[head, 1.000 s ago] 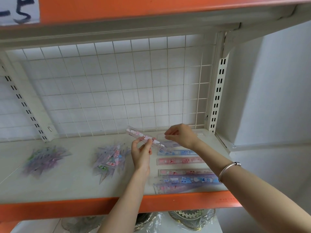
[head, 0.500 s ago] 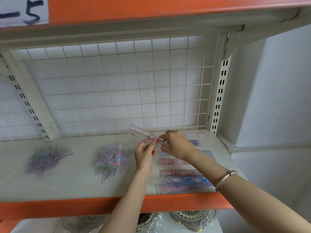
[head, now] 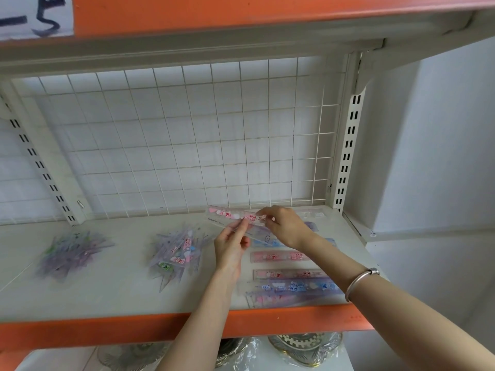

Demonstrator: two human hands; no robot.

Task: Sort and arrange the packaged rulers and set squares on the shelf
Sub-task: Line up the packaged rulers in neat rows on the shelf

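Pinching pink ruler (head: 227, 215) with left hand (head: 231, 246) and right hand (head: 288, 227), above far right of shelf (head: 120, 290). Best kept level, then laid parallel with ruler row (head: 289, 273), ends aligned, no overlap.

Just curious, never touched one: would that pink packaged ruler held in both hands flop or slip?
Probably stiff: the pink ruler juts out straight past the left hand and right hand pinching it. Likely light, since two pinches carry it. Its clear wrapper looks glossy, so perhaps slippery.
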